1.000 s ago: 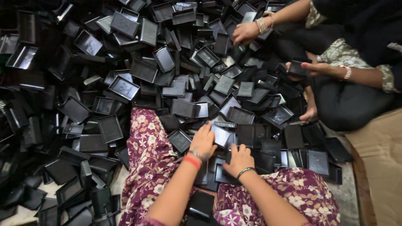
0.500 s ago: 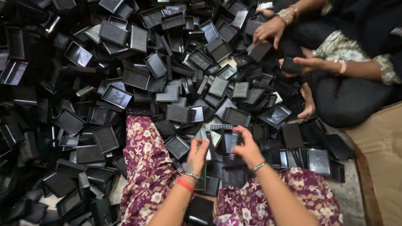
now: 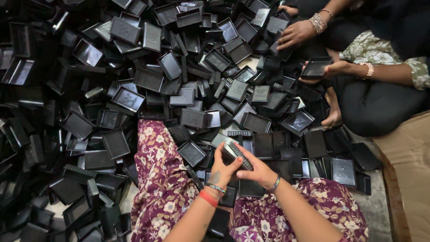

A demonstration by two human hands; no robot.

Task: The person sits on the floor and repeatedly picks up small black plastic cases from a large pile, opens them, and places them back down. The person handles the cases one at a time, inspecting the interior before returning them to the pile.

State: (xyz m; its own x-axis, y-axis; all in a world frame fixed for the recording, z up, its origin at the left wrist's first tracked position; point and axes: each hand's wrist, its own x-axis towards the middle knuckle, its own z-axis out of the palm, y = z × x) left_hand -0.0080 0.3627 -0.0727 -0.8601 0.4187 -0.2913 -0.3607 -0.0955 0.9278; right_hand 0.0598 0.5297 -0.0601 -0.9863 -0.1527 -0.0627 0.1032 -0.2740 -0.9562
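My left hand [image 3: 222, 168] and my right hand [image 3: 256, 169] are together in front of my lap, both gripping one small black plastic tray [image 3: 236, 153] with a ribbed edge, tilted between the fingers. Red and metal bangles ring my left wrist, a thin bracelet my right. My knees in a maroon floral garment [image 3: 162, 188] spread to either side. Flat black trays [image 3: 293, 157] lie in a row just beyond my hands.
A large heap of black plastic trays [image 3: 134, 80] covers the floor to the left and ahead. Another person sits at the upper right, one hand [image 3: 294, 33] on the pile, the other hand [image 3: 331, 69] holding a tray [image 3: 316, 68]. A brown mat [image 3: 407, 161] lies at the right.
My hands lifted off the trays on the floor, came together and now hold one tray raised between them. The other person's hand moved across the pile.
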